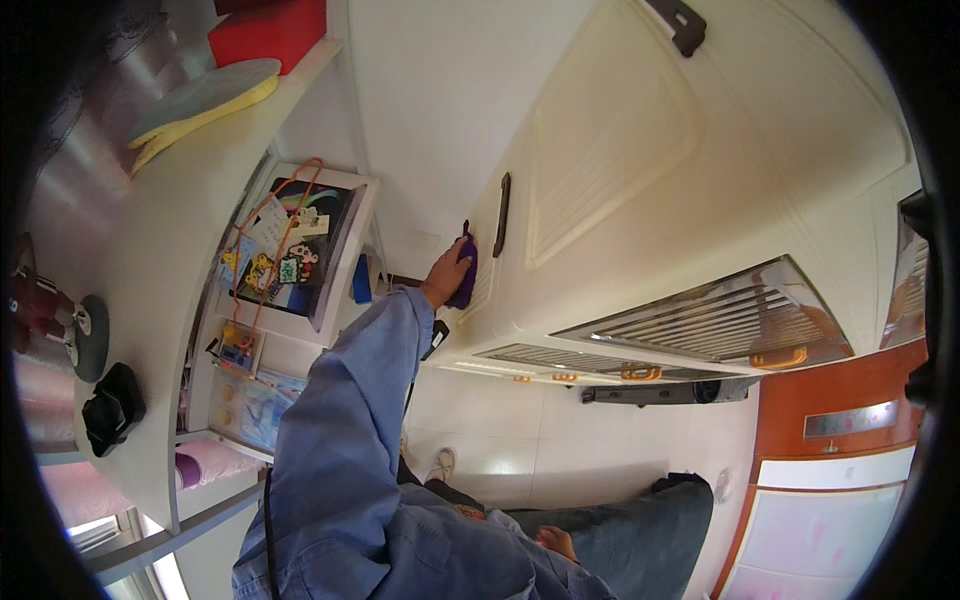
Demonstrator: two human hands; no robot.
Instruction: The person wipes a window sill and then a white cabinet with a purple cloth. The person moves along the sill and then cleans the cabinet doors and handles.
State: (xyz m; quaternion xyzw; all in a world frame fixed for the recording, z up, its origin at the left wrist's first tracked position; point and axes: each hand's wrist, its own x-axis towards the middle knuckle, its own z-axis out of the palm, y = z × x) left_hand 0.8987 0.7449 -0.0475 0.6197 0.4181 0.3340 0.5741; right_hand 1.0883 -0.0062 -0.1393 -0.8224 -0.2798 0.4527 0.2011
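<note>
My left arm, in a blue sleeve, reaches forward. The left hand (pixel 448 274) holds a purple cloth (pixel 466 276) against the narrow end of a cream cabinet (pixel 600 195). A dark handle (pixel 502 215) on the cabinet is just right of the cloth. Low beside my body, the right hand (pixel 556 541) shows only in part, with its fingers bent; whether it holds anything cannot be seen. Slatted panels (pixel 705 322) with yellow-orange handles (pixel 641 372) run along the cabinet's near side.
At left, a white shelf (pixel 172 217) carries an insole-like pad (pixel 202 101), a red box (pixel 268 34) and a black object (pixel 112 409). An orange cord (pixel 281 247) crosses a framed panel with decorations. A dark-covered piece of furniture (pixel 637 536) is behind the right hand; a dark long object (pixel 660 393) lies beyond.
</note>
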